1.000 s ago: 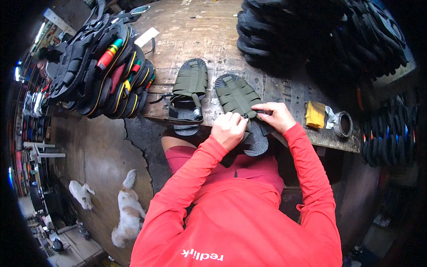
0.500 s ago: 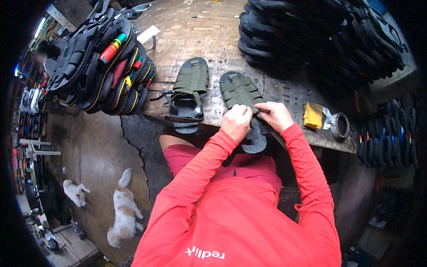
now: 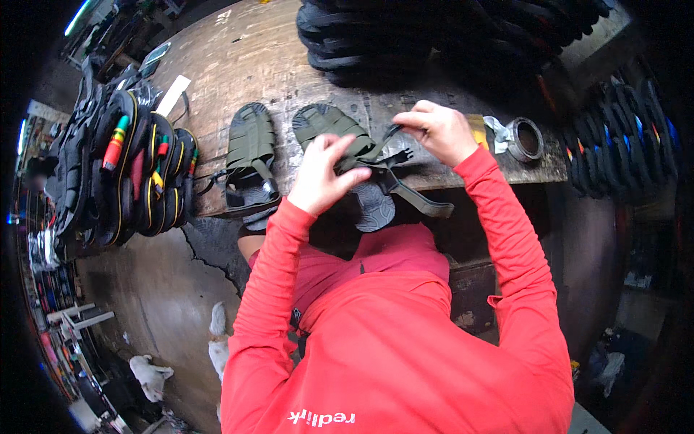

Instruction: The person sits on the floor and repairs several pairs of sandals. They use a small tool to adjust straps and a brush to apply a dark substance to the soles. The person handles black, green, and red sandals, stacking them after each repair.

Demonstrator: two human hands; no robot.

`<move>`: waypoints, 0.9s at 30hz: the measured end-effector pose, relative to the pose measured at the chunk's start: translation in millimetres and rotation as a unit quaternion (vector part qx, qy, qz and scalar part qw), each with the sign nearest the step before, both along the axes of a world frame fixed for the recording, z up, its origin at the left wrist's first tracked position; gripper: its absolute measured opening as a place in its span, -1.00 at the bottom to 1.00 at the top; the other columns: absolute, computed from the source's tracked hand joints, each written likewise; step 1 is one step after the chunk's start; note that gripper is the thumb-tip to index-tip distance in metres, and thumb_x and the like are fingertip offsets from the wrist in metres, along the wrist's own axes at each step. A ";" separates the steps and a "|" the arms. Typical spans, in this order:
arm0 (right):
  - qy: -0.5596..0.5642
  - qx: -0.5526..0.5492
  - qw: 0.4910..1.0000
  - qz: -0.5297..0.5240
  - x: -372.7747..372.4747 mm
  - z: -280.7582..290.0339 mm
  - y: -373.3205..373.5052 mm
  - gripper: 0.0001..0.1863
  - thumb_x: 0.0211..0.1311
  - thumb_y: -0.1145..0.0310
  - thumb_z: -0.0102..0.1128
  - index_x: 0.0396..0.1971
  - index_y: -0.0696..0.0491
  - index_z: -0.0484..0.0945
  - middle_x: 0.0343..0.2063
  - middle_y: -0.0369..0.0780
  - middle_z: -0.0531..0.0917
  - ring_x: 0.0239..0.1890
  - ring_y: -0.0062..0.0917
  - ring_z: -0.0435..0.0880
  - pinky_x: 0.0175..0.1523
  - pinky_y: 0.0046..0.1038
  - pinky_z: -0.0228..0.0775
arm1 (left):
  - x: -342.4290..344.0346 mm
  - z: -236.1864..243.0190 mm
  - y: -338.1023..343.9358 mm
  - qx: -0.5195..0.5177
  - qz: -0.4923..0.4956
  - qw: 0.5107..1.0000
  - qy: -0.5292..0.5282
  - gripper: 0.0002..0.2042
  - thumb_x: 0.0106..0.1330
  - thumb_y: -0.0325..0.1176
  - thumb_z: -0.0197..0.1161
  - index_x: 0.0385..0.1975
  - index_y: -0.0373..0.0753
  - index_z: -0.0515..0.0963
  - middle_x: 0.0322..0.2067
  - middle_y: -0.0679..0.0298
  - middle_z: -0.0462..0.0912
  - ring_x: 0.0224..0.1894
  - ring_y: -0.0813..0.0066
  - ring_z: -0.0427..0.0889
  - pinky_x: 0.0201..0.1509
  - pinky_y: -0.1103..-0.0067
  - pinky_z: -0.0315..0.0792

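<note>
An olive-green strap sandal (image 3: 318,119) lies at the table edge in front of me, its patterned grey sole (image 3: 374,206) showing at the heel. Above it my left hand (image 3: 325,173) is open, thumb and fingers apart, holding nothing. My right hand (image 3: 437,132) pinches the end of a thin dark strap (image 3: 391,134) drawn up from the sandal. Beneath that hand a black buckle (image 3: 397,159) hangs loose, and the heel strap (image 3: 426,205) sticks out over the edge. Left of it rests a matching sandal (image 3: 251,141), its heel strap standing up.
Piled sandals with coloured trim (image 3: 134,159) stand at the left end of the wooden table (image 3: 231,69). Black sandals (image 3: 361,43) are stacked at the back right. A tape roll (image 3: 525,139) and a yellow cloth (image 3: 477,129) lie at right. A dog (image 3: 150,377) is on the floor.
My hands have separated over the sandal. The left has opened; the right has lifted up, pulling a strap out. The buckle and heel strap now lie spread apart. The view has shifted.
</note>
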State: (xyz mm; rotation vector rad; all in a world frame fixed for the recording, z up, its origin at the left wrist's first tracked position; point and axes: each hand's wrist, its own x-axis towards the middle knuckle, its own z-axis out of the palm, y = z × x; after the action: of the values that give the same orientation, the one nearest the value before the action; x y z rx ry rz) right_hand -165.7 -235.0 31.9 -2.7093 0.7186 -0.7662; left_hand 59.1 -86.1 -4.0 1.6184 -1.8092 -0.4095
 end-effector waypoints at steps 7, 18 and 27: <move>-0.124 0.252 0.946 -0.161 -32.4 -32.0 29.2 -0.33 0.02 0.26 0.58 0.21 -0.01 0.60 -0.16 -0.21 0.68 -0.09 -0.43 0.65 0.08 -0.40 0.48 | -23.3 -0.3 -61.7 0.045 0.052 0.974 0.215 -0.79 0.46 -0.28 0.19 -0.12 -0.31 0.56 -0.43 0.04 0.66 -0.39 0.21 0.70 -0.25 0.40 0.55; -0.288 0.390 0.874 -0.031 8.7 -98.6 60.0 -0.81 0.21 0.55 0.32 -0.18 0.07 0.62 -0.27 -0.43 0.66 -0.41 -0.93 0.42 -0.39 -0.77 0.20 | -14.1 11.5 -23.3 -0.108 -0.053 0.987 -0.107 -0.83 0.41 -0.31 0.22 -0.17 -0.24 0.46 -0.47 0.05 0.59 -0.34 0.04 0.65 -0.29 0.22 0.49; -0.289 0.346 0.886 -0.102 9.0 -73.2 77.7 -0.66 0.23 0.56 0.31 0.02 0.09 0.69 -0.35 -0.28 0.71 -0.37 -0.70 0.61 -0.28 -0.60 0.44 | -23.6 0.1 -21.0 -0.106 -0.065 0.974 -0.188 -0.84 0.37 -0.35 0.23 -0.14 -0.22 0.50 -0.45 0.17 0.60 -0.31 0.20 0.61 -0.23 0.35 0.50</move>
State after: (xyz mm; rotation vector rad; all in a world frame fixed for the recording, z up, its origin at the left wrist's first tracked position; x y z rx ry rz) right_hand -156.7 -157.3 -41.2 -1.6647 0.9052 -1.0466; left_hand 35.5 -107.1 -3.9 1.5053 -2.1631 0.0424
